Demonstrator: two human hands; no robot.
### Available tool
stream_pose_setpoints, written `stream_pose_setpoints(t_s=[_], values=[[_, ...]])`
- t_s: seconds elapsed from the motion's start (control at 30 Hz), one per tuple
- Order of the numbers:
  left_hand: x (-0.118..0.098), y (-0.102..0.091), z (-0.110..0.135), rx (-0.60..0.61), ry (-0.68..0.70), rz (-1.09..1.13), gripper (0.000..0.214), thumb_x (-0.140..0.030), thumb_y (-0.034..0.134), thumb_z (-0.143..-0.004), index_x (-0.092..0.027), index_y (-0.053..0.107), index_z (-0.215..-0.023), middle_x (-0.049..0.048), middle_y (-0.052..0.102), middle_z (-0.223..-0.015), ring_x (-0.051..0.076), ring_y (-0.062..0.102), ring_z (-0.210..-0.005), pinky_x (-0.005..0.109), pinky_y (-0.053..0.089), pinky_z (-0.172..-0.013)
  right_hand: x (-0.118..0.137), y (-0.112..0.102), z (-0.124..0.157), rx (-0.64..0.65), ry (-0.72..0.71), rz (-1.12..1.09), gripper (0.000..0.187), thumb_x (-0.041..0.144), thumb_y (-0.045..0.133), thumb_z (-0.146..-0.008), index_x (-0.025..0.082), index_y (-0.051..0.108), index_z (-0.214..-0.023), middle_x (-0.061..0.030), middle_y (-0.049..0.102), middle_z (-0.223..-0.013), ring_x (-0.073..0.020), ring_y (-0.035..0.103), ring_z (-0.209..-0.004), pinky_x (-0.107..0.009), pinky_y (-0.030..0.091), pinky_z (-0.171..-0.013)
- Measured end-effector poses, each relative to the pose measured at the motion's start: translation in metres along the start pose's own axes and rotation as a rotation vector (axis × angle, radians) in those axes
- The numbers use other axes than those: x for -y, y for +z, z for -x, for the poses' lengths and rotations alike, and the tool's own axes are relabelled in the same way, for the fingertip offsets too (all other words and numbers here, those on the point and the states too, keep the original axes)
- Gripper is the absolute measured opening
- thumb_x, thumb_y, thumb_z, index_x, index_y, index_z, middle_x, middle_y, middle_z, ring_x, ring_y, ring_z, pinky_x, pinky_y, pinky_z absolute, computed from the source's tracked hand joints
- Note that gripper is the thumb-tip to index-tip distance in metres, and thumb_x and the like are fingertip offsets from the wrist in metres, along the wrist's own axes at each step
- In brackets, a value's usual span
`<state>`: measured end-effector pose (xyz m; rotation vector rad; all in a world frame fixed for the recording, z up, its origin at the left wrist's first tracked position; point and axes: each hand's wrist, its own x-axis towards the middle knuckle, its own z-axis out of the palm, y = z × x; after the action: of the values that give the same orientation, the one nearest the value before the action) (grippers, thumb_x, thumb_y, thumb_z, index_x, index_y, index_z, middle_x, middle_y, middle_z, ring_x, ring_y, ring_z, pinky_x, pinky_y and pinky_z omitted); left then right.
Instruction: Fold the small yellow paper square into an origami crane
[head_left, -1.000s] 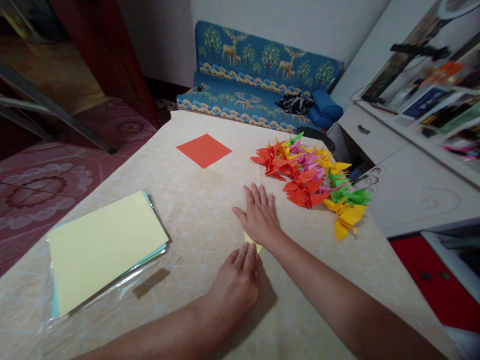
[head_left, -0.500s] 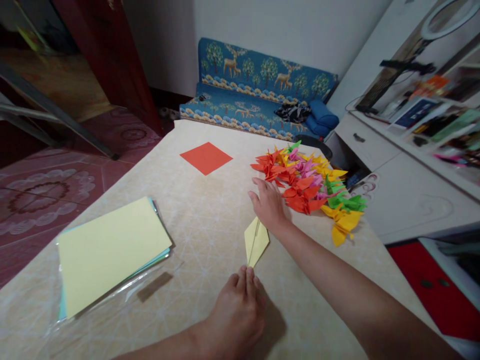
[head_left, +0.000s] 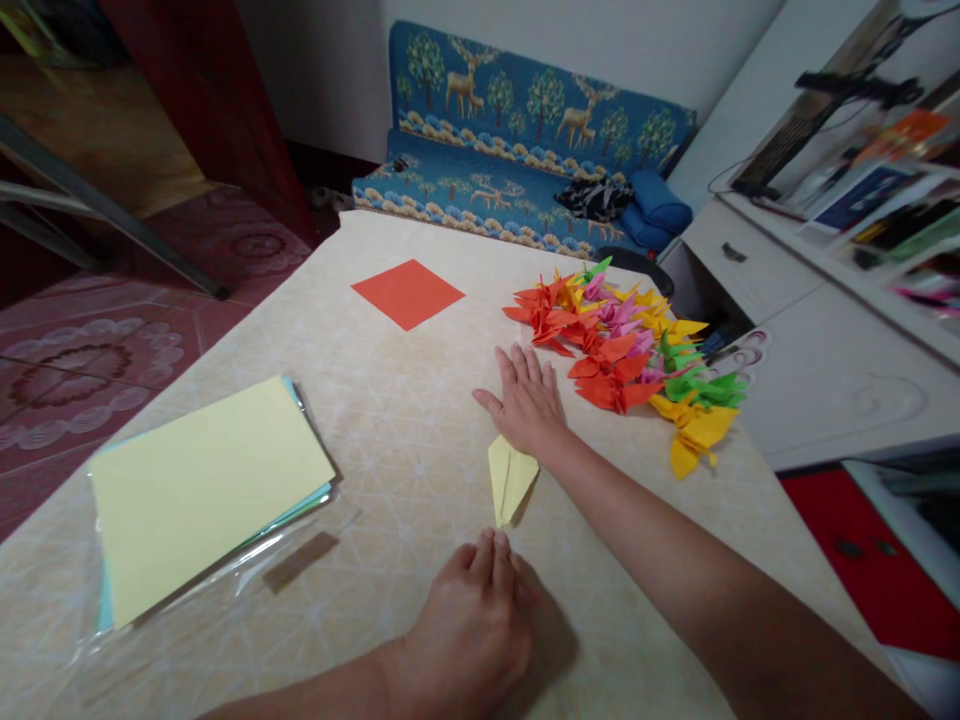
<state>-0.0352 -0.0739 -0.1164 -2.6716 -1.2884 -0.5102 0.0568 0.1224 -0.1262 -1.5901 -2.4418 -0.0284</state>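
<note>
A folded pale yellow paper piece (head_left: 511, 479) lies on the table (head_left: 405, 420), pointed end toward me. My right hand (head_left: 525, 400) lies flat with fingers stretched out, its heel on the paper's far end. My left hand (head_left: 472, 620) rests on the table just short of the paper's near tip, fingers together and pointing at it, holding nothing I can see. A heap of several folded paper cranes (head_left: 630, 350) in orange, pink, yellow and green sits right beside my right hand.
A stack of yellow and blue paper sheets (head_left: 202, 490) in a clear sleeve lies at the left. A red square sheet (head_left: 407, 292) lies farther back. Behind the table is a blue patterned sofa (head_left: 525, 130); a white cabinet (head_left: 817, 330) stands at the right.
My right hand slid forward off the yellow paper, uncovering it, then came back a little onto its far end. My left hand drew back toward me, off the paper's tip.
</note>
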Motion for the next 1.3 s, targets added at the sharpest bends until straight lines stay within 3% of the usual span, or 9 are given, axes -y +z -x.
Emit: stream_pose_setpoints(t_s=[0.2,0.3,0.43,0.53,0.67,0.83,1.0,1.1,1.3], values=[[0.011,-0.017,-0.006,-0.180,0.011,0.305,0.018,-0.019,0.056,-0.081,-0.016,0.055,-0.063,-0.0010,0.058,-0.053,0.014,0.051,-0.044,0.027,0.039,-0.042,-0.004,-0.003,-0.013,-0.093,-0.045,-0.023,0.068,0.055,0.040,-0.088,0.010,0.031,-0.138,-0.0188,0.041,-0.138,-0.0294,0.032,-0.129,-0.045,0.019,-0.106],[0.017,-0.022,-0.010,-0.255,0.071,0.351,0.014,-0.019,0.057,-0.080,-0.016,0.057,-0.066,0.0003,0.059,-0.058,0.016,0.053,-0.053,0.028,0.042,-0.047,-0.006,-0.008,-0.018,-0.117,-0.037,-0.056,0.057,0.048,0.041,-0.090,0.010,0.039,-0.133,-0.0178,0.051,-0.128,-0.0282,0.043,-0.120,-0.041,0.029,-0.101],[0.026,-0.010,-0.013,-0.267,-0.003,0.287,0.016,-0.014,0.052,-0.083,-0.014,0.065,-0.092,0.0077,0.069,-0.096,0.021,0.061,-0.090,0.035,0.050,-0.078,-0.007,-0.019,-0.016,-0.112,0.032,-0.151,0.041,0.036,0.040,-0.092,0.013,0.048,-0.125,-0.0153,0.058,-0.120,-0.0250,0.051,-0.112,-0.037,0.037,-0.094],[0.028,0.007,-0.012,-0.141,-0.089,0.135,0.033,-0.015,0.051,-0.083,-0.006,0.059,-0.115,0.0158,0.059,-0.123,0.027,0.054,-0.113,0.038,0.046,-0.094,0.005,-0.027,0.005,-0.151,-0.057,-0.234,0.042,0.035,0.037,-0.093,0.014,0.044,-0.129,-0.0124,0.053,-0.129,-0.0222,0.044,-0.121,-0.040,0.026,-0.105],[0.020,0.018,-0.007,0.013,-0.118,0.059,0.036,-0.016,0.050,-0.083,-0.002,0.059,-0.115,0.0188,0.060,-0.120,0.030,0.056,-0.112,0.039,0.047,-0.094,0.024,-0.024,0.041,0.040,-0.241,-0.192,0.065,0.051,0.040,-0.088,0.019,0.026,-0.142,-0.0105,0.026,-0.149,-0.0237,0.016,-0.138,-0.046,0.013,-0.110],[0.012,0.010,-0.003,0.047,-0.087,0.040,0.034,-0.012,0.051,-0.081,-0.003,0.060,-0.112,0.0188,0.058,-0.122,0.030,0.056,-0.112,0.037,0.048,-0.092,0.017,-0.007,0.028,0.052,-0.185,-0.076,0.070,0.058,0.035,-0.087,0.017,0.024,-0.143,-0.0130,0.018,-0.151,-0.0278,0.009,-0.139,-0.052,0.009,-0.109],[0.021,0.003,-0.004,0.040,-0.060,0.126,0.025,-0.013,0.052,-0.081,-0.009,0.064,-0.103,0.0134,0.066,-0.110,0.024,0.063,-0.098,0.032,0.053,-0.078,-0.009,-0.002,-0.017,-0.100,-0.100,-0.124,0.055,0.041,0.047,-0.088,0.012,0.038,-0.135,-0.0173,0.043,-0.137,-0.0276,0.036,-0.127,-0.045,0.025,-0.105],[0.029,0.001,-0.007,0.020,-0.092,0.232,0.014,-0.016,0.051,-0.082,-0.016,0.065,-0.081,0.0060,0.070,-0.078,0.019,0.064,-0.071,0.028,0.051,-0.062,-0.023,-0.001,-0.032,-0.206,0.031,-0.322,0.035,0.021,0.049,-0.084,0.015,0.055,-0.118,-0.0148,0.058,-0.119,-0.0266,0.049,-0.113,-0.040,0.035,-0.097],[0.037,0.002,-0.010,-0.053,-0.117,0.406,0.022,-0.023,0.045,-0.086,-0.018,0.061,-0.071,0.0025,0.060,-0.060,0.014,0.053,-0.054,0.026,0.038,-0.053,-0.040,0.001,-0.018,-0.325,0.178,-0.591,0.029,0.020,0.040,-0.084,0.012,0.061,-0.102,-0.0125,0.067,-0.095,-0.0217,0.063,-0.084,-0.036,0.049,-0.078]])
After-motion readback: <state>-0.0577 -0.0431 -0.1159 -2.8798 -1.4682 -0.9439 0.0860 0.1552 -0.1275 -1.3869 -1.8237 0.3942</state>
